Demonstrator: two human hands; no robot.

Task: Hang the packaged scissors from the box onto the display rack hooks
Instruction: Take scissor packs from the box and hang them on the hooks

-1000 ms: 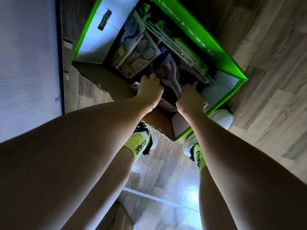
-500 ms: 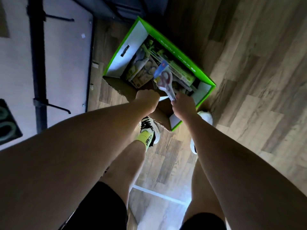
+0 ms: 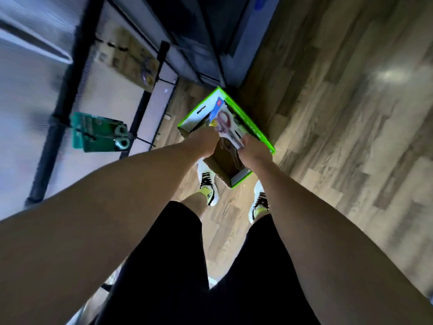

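Observation:
A pack of red-handled scissors (image 3: 226, 125) with a blue card top is held above the green-edged cardboard box (image 3: 254, 132) on the floor. My right hand (image 3: 253, 148) grips the pack's lower end. My left hand (image 3: 204, 142) is curled at the pack's left edge; whether it grips the pack is hidden. The black display rack (image 3: 58, 118) stands on the left. A green pack of scissors (image 3: 100, 135) hangs from one of its hooks, and a beige pack (image 3: 131, 64) hangs higher up.
A bare hook (image 3: 144, 141) sticks out of the rack near the green pack. My two feet in white shoes (image 3: 207, 184) stand just in front of the box. Wood floor stretches to the right. A dark cabinet (image 3: 210, 38) stands behind the box.
Both hands have risen out of the box with the red scissors pack. My view has pulled back and up, bringing the rack and its hanging packs into sight.

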